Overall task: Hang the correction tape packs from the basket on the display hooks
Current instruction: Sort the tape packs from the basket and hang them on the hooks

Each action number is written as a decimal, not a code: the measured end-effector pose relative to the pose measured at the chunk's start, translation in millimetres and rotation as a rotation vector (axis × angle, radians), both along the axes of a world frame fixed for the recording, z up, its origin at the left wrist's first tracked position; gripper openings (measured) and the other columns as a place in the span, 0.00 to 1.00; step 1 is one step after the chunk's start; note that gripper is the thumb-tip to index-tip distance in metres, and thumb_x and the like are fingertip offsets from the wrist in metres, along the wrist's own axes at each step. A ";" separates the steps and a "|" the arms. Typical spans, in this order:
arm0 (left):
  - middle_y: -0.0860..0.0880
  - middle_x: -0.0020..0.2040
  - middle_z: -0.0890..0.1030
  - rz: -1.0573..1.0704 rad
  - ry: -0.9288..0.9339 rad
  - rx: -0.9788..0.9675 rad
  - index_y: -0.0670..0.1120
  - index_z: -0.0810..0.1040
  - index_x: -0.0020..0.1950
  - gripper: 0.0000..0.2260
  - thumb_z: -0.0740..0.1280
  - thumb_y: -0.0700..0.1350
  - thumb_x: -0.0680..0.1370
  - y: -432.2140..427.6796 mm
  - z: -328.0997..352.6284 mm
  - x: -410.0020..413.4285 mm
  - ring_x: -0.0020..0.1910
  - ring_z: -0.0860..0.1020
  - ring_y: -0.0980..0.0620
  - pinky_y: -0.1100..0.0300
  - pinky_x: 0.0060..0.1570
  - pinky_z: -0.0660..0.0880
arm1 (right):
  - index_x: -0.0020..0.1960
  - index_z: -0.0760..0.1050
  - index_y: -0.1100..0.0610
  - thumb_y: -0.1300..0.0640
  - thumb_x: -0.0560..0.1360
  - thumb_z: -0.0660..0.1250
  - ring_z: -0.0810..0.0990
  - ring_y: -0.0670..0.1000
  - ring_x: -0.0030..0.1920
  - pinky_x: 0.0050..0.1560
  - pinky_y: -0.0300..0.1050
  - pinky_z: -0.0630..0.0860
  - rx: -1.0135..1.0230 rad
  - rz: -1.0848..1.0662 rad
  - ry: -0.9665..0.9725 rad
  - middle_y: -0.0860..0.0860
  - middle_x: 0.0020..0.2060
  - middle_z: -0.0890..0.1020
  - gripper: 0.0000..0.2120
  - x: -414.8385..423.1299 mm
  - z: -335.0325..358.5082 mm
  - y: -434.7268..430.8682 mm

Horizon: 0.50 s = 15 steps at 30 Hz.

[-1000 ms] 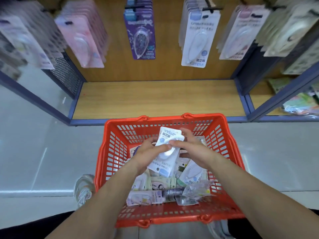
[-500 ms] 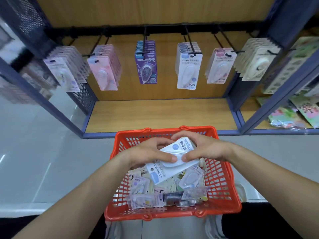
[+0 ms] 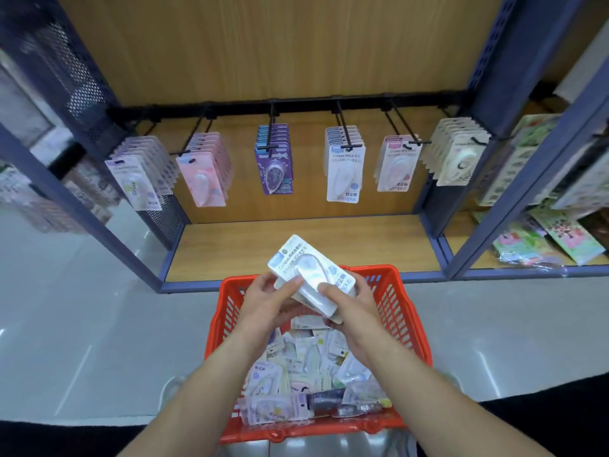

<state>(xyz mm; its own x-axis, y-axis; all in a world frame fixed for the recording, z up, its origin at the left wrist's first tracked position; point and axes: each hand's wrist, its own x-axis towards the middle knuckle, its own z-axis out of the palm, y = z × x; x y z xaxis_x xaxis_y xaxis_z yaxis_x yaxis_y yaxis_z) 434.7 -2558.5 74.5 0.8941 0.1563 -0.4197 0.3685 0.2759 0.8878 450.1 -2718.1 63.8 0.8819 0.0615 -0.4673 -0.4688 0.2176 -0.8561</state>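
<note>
Change: the stack of correction tape packs (image 3: 309, 275) has risen from low over the loose packs (image 3: 296, 364) to above the far rim of the red basket (image 3: 405, 311), and it now tilts the other way.
Stack: white packs, a few together as far as the edges show; the blue-tab end points up and left, toward the shelf floor (image 3: 296, 239).
Left hand (image 3: 267, 301): its grip holds the stack's left edge, thumb on the front face, fingers behind.
Right hand (image 3: 352, 311): its grip holds the lower right end, thumb on the clear blister.
Basket: below both hands, the loose packs lying jumbled inside.
Display hooks (image 3: 342, 127): black, on a rail across the wooden back panel, six rows of packs hanging.
Matching row (image 3: 344, 174): white packs, fourth from the left, well apart from the stack.
</note>
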 end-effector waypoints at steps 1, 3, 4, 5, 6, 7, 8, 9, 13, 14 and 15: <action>0.39 0.55 0.86 0.010 -0.018 -0.009 0.42 0.77 0.64 0.16 0.73 0.40 0.78 -1.9 1.6 -0.3 0.49 0.86 0.39 0.50 0.43 0.84 | 0.62 0.73 0.47 0.59 0.73 0.76 0.84 0.50 0.41 0.36 0.44 0.78 0.036 -0.020 0.013 0.51 0.52 0.84 0.21 -3.4 2.3 6.1; 0.40 0.56 0.85 0.041 -0.042 -0.020 0.44 0.77 0.65 0.17 0.74 0.40 0.78 -2.3 2.8 -0.6 0.50 0.86 0.37 0.43 0.46 0.84 | 0.61 0.73 0.47 0.58 0.73 0.77 0.85 0.50 0.41 0.38 0.46 0.79 0.089 -0.012 0.024 0.50 0.50 0.85 0.21 -9.2 5.4 14.5; 0.40 0.57 0.85 0.055 -0.047 -0.023 0.45 0.76 0.66 0.18 0.74 0.41 0.77 -1.3 3.8 -0.8 0.51 0.85 0.36 0.40 0.48 0.83 | 0.60 0.73 0.47 0.58 0.73 0.77 0.85 0.52 0.42 0.41 0.49 0.80 0.102 0.001 0.026 0.50 0.49 0.85 0.21 -12.0 8.1 17.0; 0.40 0.58 0.85 0.060 -0.055 -0.020 0.46 0.76 0.67 0.19 0.74 0.41 0.77 -0.1 5.4 -0.9 0.51 0.85 0.36 0.38 0.48 0.83 | 0.60 0.72 0.48 0.57 0.72 0.78 0.86 0.53 0.43 0.44 0.52 0.80 0.102 0.015 0.025 0.50 0.49 0.86 0.21 -13.3 9.5 18.5; 0.41 0.58 0.85 0.061 -0.065 -0.016 0.46 0.76 0.66 0.18 0.73 0.41 0.78 1.3 7.7 -1.7 0.51 0.85 0.36 0.40 0.46 0.83 | 0.60 0.72 0.49 0.56 0.72 0.79 0.86 0.53 0.43 0.45 0.52 0.80 0.084 0.028 0.024 0.50 0.48 0.86 0.22 -14.3 12.1 18.8; 0.42 0.57 0.85 0.065 -0.072 -0.017 0.46 0.76 0.66 0.17 0.73 0.40 0.78 2.6 9.5 -2.1 0.50 0.86 0.37 0.43 0.43 0.83 | 0.60 0.72 0.50 0.55 0.72 0.79 0.86 0.51 0.42 0.43 0.50 0.81 0.050 0.044 0.017 0.50 0.48 0.86 0.22 -15.2 13.9 18.5; 0.43 0.56 0.86 0.075 -0.077 -0.019 0.46 0.76 0.65 0.17 0.73 0.39 0.78 4.3 11.4 -2.7 0.48 0.86 0.40 0.47 0.39 0.83 | 0.59 0.72 0.50 0.53 0.71 0.79 0.86 0.49 0.41 0.40 0.46 0.82 0.000 0.066 0.002 0.50 0.49 0.85 0.22 -15.9 16.5 17.7; 0.43 0.55 0.86 0.086 -0.079 -0.018 0.46 0.76 0.65 0.17 0.73 0.38 0.78 5.7 12.5 -2.4 0.47 0.87 0.42 0.50 0.37 0.82 | 0.58 0.72 0.50 0.50 0.70 0.80 0.86 0.48 0.41 0.37 0.42 0.81 -0.058 0.093 -0.015 0.50 0.51 0.84 0.23 -15.8 18.9 17.3; 0.46 0.55 0.86 0.099 -0.086 0.017 0.50 0.74 0.68 0.27 0.79 0.40 0.72 8.7 19.2 3.5 0.50 0.87 0.43 0.47 0.48 0.82 | 0.55 0.75 0.47 0.35 0.62 0.80 0.84 0.47 0.52 0.47 0.43 0.81 -0.308 0.199 -0.118 0.49 0.56 0.82 0.29 -9.4 25.3 11.4; 0.45 0.54 0.87 0.086 -0.086 0.026 0.49 0.75 0.67 0.29 0.80 0.42 0.69 8.8 22.1 4.6 0.50 0.86 0.42 0.45 0.51 0.82 | 0.57 0.75 0.47 0.37 0.64 0.80 0.84 0.45 0.51 0.46 0.40 0.80 -0.315 0.207 -0.143 0.47 0.55 0.83 0.28 -8.4 30.7 9.5; 0.44 0.54 0.87 0.069 -0.092 0.025 0.46 0.77 0.67 0.29 0.81 0.43 0.68 8.2 25.9 5.2 0.51 0.86 0.41 0.44 0.53 0.82 | 0.58 0.74 0.46 0.40 0.67 0.79 0.84 0.43 0.50 0.44 0.37 0.79 -0.310 0.215 -0.170 0.46 0.53 0.84 0.26 -7.8 35.0 8.3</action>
